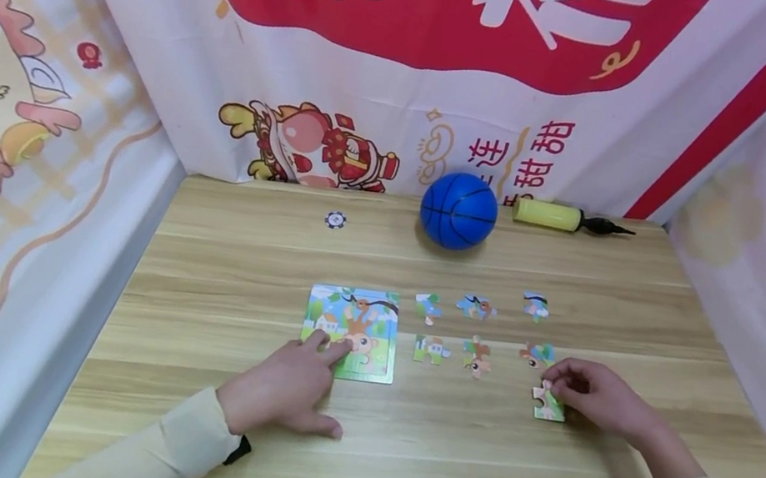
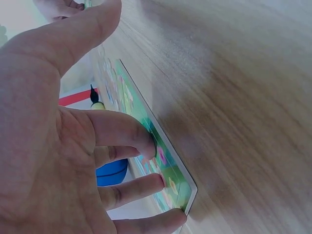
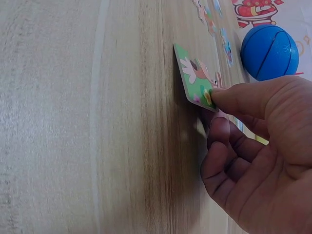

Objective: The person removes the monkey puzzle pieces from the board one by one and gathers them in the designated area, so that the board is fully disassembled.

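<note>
A square puzzle board (image 1: 369,323) with a cartoon picture lies flat on the wooden table (image 1: 391,460). My left hand (image 1: 288,386) rests beside it, with its straight fingertips (image 2: 148,148) pressing on the board (image 2: 173,181) at its near left corner. To the right, my right hand (image 1: 596,395) pinches a green puzzle piece (image 1: 548,405) against the table. In the right wrist view the thumb and fingers of my right hand (image 3: 253,146) grip this puzzle piece (image 3: 192,78) at its edge. Several loose pieces (image 1: 474,354) lie between the board and my right hand.
A blue ball (image 1: 459,209) and a yellow hand pump (image 1: 556,216) sit at the table's far edge against a printed cloth backdrop. A small black-and-white token (image 1: 334,220) lies left of the ball. Cloth walls close in both sides of the table.
</note>
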Available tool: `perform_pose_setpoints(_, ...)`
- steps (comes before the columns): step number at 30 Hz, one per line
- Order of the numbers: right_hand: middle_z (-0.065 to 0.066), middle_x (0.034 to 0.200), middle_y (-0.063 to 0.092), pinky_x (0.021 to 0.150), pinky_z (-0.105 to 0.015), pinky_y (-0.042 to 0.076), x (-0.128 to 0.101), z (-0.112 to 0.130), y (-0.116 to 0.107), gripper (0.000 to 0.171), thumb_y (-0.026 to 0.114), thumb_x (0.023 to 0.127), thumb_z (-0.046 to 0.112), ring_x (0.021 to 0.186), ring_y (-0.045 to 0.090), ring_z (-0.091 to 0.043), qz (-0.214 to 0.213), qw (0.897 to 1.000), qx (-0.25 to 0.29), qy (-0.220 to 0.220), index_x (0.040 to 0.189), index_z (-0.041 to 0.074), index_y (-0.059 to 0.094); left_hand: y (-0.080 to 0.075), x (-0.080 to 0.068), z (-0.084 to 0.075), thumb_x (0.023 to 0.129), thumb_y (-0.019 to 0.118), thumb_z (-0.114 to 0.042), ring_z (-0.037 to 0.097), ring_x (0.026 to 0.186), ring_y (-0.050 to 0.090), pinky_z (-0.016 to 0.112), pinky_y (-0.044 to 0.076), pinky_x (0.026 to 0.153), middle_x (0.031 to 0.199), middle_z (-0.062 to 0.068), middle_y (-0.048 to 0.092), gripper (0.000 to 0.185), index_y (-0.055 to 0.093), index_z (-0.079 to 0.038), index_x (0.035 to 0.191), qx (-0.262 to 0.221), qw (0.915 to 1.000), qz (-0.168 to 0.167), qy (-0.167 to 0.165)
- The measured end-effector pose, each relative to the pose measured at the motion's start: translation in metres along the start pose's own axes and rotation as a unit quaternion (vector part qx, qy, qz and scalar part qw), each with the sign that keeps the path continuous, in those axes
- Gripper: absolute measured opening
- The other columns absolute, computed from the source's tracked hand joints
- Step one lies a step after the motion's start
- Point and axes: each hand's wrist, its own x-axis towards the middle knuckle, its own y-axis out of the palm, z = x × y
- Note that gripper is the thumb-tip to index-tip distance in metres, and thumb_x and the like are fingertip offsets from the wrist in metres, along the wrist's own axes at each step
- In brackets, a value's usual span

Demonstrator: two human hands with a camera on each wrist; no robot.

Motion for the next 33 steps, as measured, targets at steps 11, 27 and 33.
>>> perform_pose_setpoints(11,-0.004,0.095,0.066,0.070,-0.029,0.049,0.000,0.018,0.005,0.017,0.066,0.101,0.022,0.085,0.057,-0.021,-0.015,1.000,-0.007,0.010,0.111,0.009,0.070,0.001,0.001,0.006,0.090,0.060,-0.070,0.034,0.129,0.043,0.053,0.050,0.091,0.158,0.007,0.040,0.057,0.068,-0.018,0.068,-0.015,0.9999,-0.006,0.001)
perform_pose_setpoints(27,0.000,0.104,0.068,0.079,-0.036,0.054,0.091,0.130,0.073,0.022,0.062,0.104,0.027,0.093,0.061,-0.018,0.073,0.992,0.010,-0.099,0.118,0.013,0.071,0.003,-0.014,0.024,0.097,0.062,-0.056,0.031,0.139,0.039,0.044,0.044,0.107,0.153,0.015,0.042,0.074,0.052,-0.002,0.147,-0.055,0.9979,-0.031,0.015)
perform_pose_setpoints(33,0.005,0.108,0.068,0.081,-0.032,0.053,0.123,0.168,0.119,0.023,0.062,0.104,0.022,0.091,0.061,-0.012,0.127,0.979,-0.026,-0.160,0.121,0.010,0.071,0.001,-0.019,0.028,0.098,0.061,-0.054,0.030,0.140,0.040,0.046,0.046,0.104,0.154,0.014,0.041,0.069,0.056,-0.003,0.144,-0.075,0.9962,-0.041,0.019)
